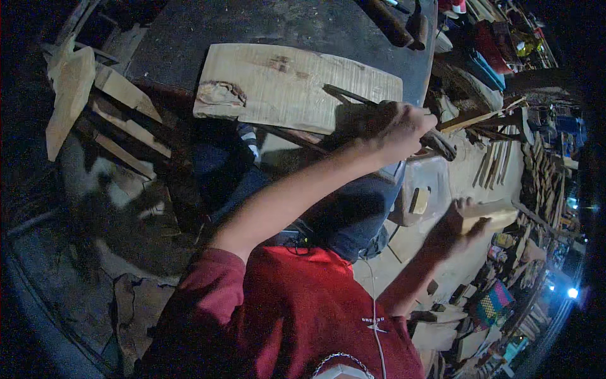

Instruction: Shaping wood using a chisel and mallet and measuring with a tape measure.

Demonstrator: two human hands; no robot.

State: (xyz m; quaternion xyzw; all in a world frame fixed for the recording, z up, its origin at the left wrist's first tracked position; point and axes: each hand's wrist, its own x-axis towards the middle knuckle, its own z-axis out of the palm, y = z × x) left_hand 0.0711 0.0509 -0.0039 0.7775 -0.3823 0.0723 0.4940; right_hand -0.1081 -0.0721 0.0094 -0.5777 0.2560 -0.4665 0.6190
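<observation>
A pale wooden plank [290, 82] with a rough, broken knot lies across the dark worktable. My left hand [401, 126] is closed around a dark, long tool [439, 145] at the plank's right end; its narrow dark part reaches over the wood, and I cannot make out its kind. Farther right and lower, my right hand [464, 224] grips a pale wooden block [492, 216] out beside my body, away from the table.
The dark tabletop [284, 25] carries dark tools [388, 24] at its far right. Cut wood pieces [72, 95] stand at left. A translucent plastic stool [429, 174] bears a small wood block [420, 199]. Stacked wood [540, 183] and offcuts [435, 335] lie at right.
</observation>
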